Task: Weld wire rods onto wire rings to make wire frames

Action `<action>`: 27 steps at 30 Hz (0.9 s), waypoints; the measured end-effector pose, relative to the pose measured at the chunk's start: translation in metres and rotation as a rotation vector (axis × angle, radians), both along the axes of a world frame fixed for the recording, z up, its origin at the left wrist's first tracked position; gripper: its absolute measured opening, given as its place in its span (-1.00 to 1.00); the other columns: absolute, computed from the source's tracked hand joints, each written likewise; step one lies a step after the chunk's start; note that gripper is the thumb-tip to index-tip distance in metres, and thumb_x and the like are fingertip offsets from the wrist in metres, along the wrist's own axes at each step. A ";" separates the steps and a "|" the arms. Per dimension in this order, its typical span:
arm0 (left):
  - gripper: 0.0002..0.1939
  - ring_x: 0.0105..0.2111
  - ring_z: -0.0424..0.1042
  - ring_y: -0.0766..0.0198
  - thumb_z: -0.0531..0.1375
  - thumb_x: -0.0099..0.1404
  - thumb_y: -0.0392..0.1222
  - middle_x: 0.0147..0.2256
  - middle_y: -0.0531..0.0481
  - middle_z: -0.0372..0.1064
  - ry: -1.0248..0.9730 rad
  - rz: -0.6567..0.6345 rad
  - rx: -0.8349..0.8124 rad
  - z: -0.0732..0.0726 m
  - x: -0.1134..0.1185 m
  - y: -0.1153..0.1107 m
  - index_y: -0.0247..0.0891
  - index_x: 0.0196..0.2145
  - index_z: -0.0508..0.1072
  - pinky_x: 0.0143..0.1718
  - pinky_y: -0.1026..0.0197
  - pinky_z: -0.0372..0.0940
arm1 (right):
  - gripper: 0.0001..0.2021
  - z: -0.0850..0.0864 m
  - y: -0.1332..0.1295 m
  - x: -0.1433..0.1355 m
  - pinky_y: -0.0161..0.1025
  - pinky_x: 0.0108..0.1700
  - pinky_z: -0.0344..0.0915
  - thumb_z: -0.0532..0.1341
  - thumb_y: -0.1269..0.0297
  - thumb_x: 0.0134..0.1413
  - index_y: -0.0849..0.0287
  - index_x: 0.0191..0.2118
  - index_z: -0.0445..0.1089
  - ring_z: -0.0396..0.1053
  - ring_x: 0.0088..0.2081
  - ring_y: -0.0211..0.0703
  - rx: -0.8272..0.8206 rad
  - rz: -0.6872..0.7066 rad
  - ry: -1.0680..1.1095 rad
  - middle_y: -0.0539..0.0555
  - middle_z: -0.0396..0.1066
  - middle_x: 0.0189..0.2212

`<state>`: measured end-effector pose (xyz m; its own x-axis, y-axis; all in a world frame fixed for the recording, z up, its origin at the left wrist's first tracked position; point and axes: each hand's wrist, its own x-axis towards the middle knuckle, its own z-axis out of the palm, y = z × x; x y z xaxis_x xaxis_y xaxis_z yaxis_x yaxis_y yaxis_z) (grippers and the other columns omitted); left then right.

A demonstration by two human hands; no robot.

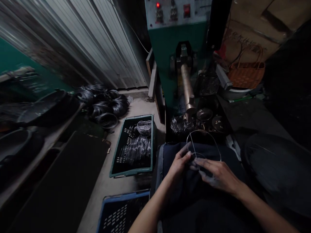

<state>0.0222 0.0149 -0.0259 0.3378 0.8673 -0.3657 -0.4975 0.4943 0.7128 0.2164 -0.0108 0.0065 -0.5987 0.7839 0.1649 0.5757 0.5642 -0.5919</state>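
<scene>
Above the dark cloth on my lap, both hands meet at a thin wire ring (217,144) with a straight wire (192,144) crossing it and a smaller curved wire inside. My left hand (181,161) pinches the ring's left side between thumb and fingers. From the right, my right hand (220,174) has its fingertips closed on the wire near the ring's lower middle; the exact contact is partly hidden by the fingers. Just beyond the ring stands a green machine (161,61) with a copper-coloured arm (187,84) pointing down toward me.
A green crate (131,171) of wire pieces stands left of my lap, with a blue crate (126,196) nearer. Coils of dark wire (99,100) lie behind. Below the machine arm is a dark tray with bent wires (181,125). An orange basket (246,74) sits at right.
</scene>
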 end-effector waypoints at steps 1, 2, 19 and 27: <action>-0.20 -0.50 0.38 0.36 0.32 0.12 -0.04 -0.39 0.00 0.40 -0.005 0.006 -0.004 0.002 0.000 0.001 -0.22 0.25 0.15 -0.44 0.30 0.31 | -0.43 0.001 0.001 0.000 -0.22 0.06 0.37 0.20 0.50 0.01 0.05 0.18 0.24 0.35 0.06 -0.13 0.000 0.000 -0.002 0.03 0.34 0.10; -0.20 -0.50 0.37 0.37 0.33 0.12 -0.04 -0.39 0.00 0.40 -0.010 0.015 -0.005 0.003 0.000 0.002 -0.23 0.25 0.16 -0.44 0.31 0.30 | -0.44 0.002 0.003 0.000 -0.22 0.06 0.37 0.20 0.49 0.02 0.05 0.18 0.24 0.35 0.06 -0.13 0.002 0.000 -0.004 0.03 0.34 0.10; -0.24 -0.51 0.32 0.42 0.31 0.15 -0.06 -0.40 0.06 0.27 -0.016 0.057 0.026 0.018 0.001 0.017 -0.16 0.26 0.15 -0.49 0.36 0.28 | -0.43 0.011 0.021 -0.004 -0.22 0.03 0.40 0.13 0.51 0.06 0.03 0.21 0.21 0.40 0.01 -0.12 0.123 -0.011 0.074 0.04 0.39 0.05; -0.25 -0.48 0.27 0.42 0.33 0.13 -0.04 -0.44 0.07 0.26 0.028 0.068 0.042 0.020 -0.001 0.024 -0.18 0.23 0.20 -0.42 0.36 0.19 | -0.45 0.016 0.028 -0.004 -0.23 0.00 0.42 0.11 0.50 0.08 0.02 0.20 0.19 0.39 0.02 -0.14 0.143 0.000 0.062 0.04 0.39 0.05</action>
